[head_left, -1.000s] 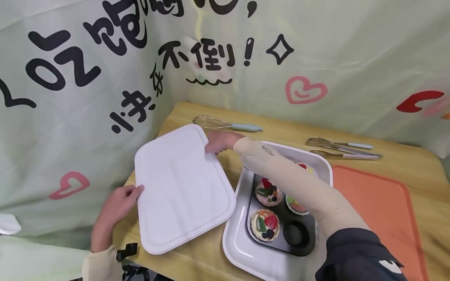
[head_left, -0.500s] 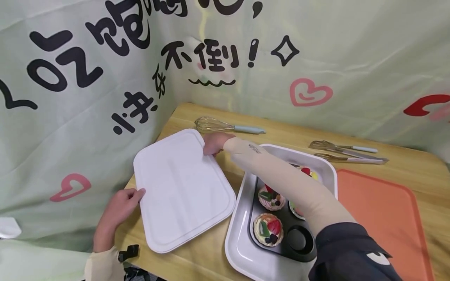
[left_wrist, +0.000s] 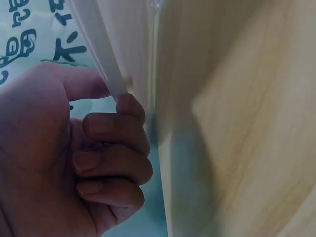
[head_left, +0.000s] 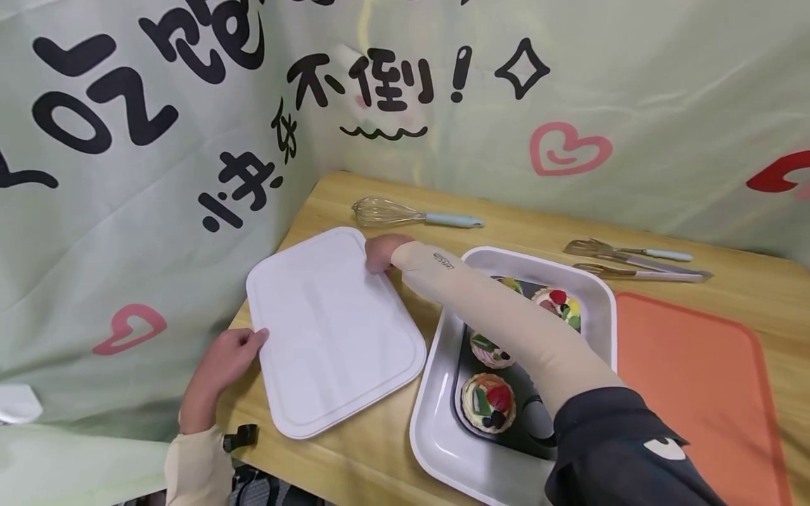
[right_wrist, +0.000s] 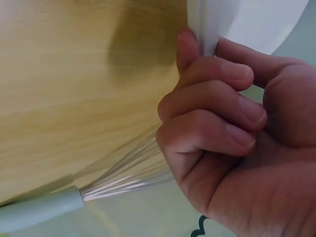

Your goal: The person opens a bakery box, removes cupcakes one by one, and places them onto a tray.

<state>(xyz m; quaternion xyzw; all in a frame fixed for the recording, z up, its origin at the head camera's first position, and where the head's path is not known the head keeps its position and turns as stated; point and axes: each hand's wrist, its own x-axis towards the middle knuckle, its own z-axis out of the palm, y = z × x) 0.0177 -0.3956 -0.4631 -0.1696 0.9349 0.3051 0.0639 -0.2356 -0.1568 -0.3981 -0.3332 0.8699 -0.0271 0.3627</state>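
Between my hands is a white rectangular lid (head_left: 335, 337) with rounded corners, held just above the wooden table or touching it; I cannot tell which. My left hand (head_left: 229, 358) pinches its left edge between thumb and forefinger, the other fingers curled, as the left wrist view shows. At its upper right edge my right hand (head_left: 382, 253) pinches the rim the same way, knuckles toward the table in the right wrist view. To the right stands a white tray (head_left: 436, 450) holding a dark muffin pan (head_left: 506, 443) with several fruit tarts (head_left: 489, 402). My right forearm crosses over and hides part of them.
A whisk (head_left: 418, 214) with a pale blue handle lies at the back of the wooden table (head_left: 354, 457). Several metal utensils (head_left: 639, 263) lie at the back right. An orange mat (head_left: 696, 372) is right of the tray. A printed cloth (head_left: 443, 154) hangs behind.
The lid has tilted flatter and sunk slightly toward the table, both hands keeping their pinch. My right forearm has shifted a little left. The head view has moved slightly.
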